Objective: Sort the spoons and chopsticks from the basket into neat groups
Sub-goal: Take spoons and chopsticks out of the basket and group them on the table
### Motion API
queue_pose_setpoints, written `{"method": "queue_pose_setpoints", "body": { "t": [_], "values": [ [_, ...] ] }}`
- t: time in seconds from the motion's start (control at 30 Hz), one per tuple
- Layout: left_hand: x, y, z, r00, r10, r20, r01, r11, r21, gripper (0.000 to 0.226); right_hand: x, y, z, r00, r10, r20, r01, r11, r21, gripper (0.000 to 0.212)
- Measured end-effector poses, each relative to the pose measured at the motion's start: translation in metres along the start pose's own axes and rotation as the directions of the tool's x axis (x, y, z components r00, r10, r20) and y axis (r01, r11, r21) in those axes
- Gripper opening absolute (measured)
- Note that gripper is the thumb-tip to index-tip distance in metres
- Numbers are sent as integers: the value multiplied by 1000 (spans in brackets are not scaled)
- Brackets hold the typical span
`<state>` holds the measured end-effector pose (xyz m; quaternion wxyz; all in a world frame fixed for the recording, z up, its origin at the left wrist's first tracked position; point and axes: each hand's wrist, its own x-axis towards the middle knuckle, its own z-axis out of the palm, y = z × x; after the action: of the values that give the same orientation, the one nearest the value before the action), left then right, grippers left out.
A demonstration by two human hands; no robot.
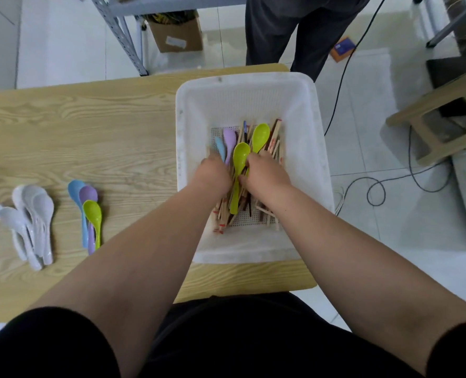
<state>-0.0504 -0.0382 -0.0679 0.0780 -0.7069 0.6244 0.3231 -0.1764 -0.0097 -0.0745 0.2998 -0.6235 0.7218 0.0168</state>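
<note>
Basket (242, 85) position? —Ann1
White, on the table's (103, 132) right end. Chopsticks (222, 214) and loose spoons lie piled in its bottom. —Ann2
Any readable text? —Ann1
None. Red marks on the chopstick ends are too small to read. Cardboard box (177, 34) on the floor beyond the basket has a white label, blurred. —Ann2
Hands? —Ann1
Both reach down into the basket, forearms bare, backs of the hands up. Right hand (266, 173) has its fingers curled over the handle of the far green spoon (260, 135), whose bowl sticks out past the knuckles. Its thumb touches the handle of the near green spoon (240, 159), which lies between the two hands. Left hand (212, 173) has its fingers bent down at the handles of a purple spoon (229, 137) and a blue spoon (220, 148); fingertips hidden, can't tell if it grips anything. —Ann2
Outside the basket? —Ann1
Coloured spoons (90, 211) lie stacked to its left: blue, purple, green. White spoons (32, 214) are further left. —Ann2
</note>
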Motion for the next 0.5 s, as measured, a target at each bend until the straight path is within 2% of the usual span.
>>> {"method": "queue_pose_setpoints", "body": {
  "t": [0.13, 0.23, 0.37, 0.5],
  "values": [
    [-7, -6, 4, 999, -44, 31, 47, 991, -122, 38, 3, -1, 6, 996, 86, -21, -85, 996, 33, 33],
    [-20, -11, 13, 998, -68, 13, 69, 970, -235, 33, 0, 3, 4, 985, 175, -10, -172, 974, 145, 39],
    [-40, -13, 24, 999, -42, 35, 52, 930, -363, 29, -19, 9, -6, 978, 199, 58, -208, 926, 316, 39],
    [-45, -12, 31, 997, -4, 76, 23, 968, -251, 48, -47, 13, -15, 969, 216, 120, -247, 884, 396, 27]
  ]
}}
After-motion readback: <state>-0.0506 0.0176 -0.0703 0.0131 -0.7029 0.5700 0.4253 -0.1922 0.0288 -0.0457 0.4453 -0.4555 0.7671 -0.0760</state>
